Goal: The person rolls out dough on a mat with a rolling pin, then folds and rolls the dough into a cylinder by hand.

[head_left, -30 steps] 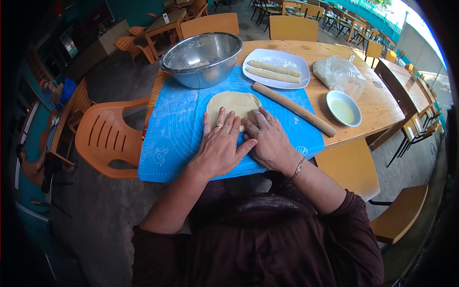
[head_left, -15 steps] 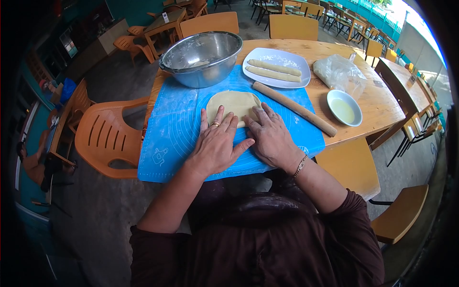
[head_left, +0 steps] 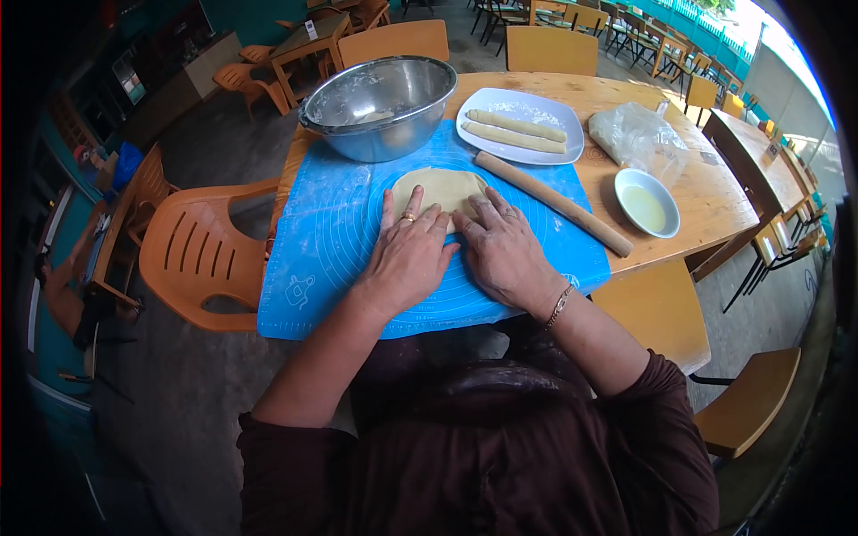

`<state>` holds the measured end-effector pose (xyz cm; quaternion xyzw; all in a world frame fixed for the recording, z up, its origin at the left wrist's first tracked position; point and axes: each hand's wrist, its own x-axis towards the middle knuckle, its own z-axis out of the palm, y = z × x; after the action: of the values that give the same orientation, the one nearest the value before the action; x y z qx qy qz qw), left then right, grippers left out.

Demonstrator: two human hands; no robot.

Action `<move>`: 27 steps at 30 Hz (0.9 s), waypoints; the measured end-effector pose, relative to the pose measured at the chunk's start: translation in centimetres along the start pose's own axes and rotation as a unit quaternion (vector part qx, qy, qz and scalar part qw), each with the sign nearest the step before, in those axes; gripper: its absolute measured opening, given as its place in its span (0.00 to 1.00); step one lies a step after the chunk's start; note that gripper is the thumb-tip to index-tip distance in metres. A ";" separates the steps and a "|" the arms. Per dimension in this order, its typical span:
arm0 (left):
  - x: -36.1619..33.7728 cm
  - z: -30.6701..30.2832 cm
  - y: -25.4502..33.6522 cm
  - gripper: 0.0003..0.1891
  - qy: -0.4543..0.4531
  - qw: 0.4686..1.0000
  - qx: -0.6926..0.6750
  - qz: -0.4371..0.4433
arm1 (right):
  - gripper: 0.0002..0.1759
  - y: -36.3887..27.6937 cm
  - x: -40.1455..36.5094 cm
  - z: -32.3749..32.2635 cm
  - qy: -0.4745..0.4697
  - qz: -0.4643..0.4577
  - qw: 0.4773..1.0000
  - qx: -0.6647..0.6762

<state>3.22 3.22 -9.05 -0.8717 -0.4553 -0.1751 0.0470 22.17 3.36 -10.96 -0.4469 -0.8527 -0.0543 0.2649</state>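
A flat, rounded sheet of dough [head_left: 440, 182] lies on the blue baking mat [head_left: 322, 234]. My left hand [head_left: 409, 255] rests over its near-left part, fingers stretched and apart, a ring on one of them. Over the near-right part is my right hand [head_left: 506, 253], its fingers spread and lightly bent, with a chain bracelet at the wrist. Both hands press on the near edge of the dough, which they largely hide; the thumbs almost meet. A wooden rolling pin [head_left: 554, 204] lies slanted on the mat, just beyond my right hand.
At the back stands a steel mixing bowl [head_left: 384, 134]. Beside it, a white plate [head_left: 572, 134] carries two dough rolls [head_left: 514, 137]. Farther right are a plastic bag [head_left: 630, 134] and a small bowl of pale liquid [head_left: 645, 207]. An orange chair [head_left: 210, 246] stands left of the table.
My left hand has shifted slightly forward on the dough, and its thumb has drawn in closer to the fingers. My right hand stays nearly in place. The rolling pin and dishes are unmoved.
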 end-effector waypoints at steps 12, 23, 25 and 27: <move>1.5 -1.5 -2.1 0.15 -0.030 0.998 -0.048 -0.034 | 0.17 1.2 1.5 0.0 0.020 0.000 0.998 0.061; 1.9 -3.1 -2.1 0.13 -0.089 0.985 -0.143 -0.031 | 0.09 2.0 2.4 -1.4 -0.050 -0.012 0.985 0.166; 2.1 -3.2 -1.7 0.12 -0.101 0.984 -0.143 -0.028 | 0.08 2.0 2.5 -1.2 -0.050 -0.013 0.984 0.170; 2.3 -3.4 -1.6 0.11 -0.114 0.983 -0.143 -0.024 | 0.08 2.1 2.5 -1.0 -0.051 -0.013 0.983 0.174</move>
<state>2.21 5.08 -5.23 -0.8726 -0.4487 -0.1389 -0.1343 23.11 6.08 -9.14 -0.3850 -0.8672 0.1143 0.2943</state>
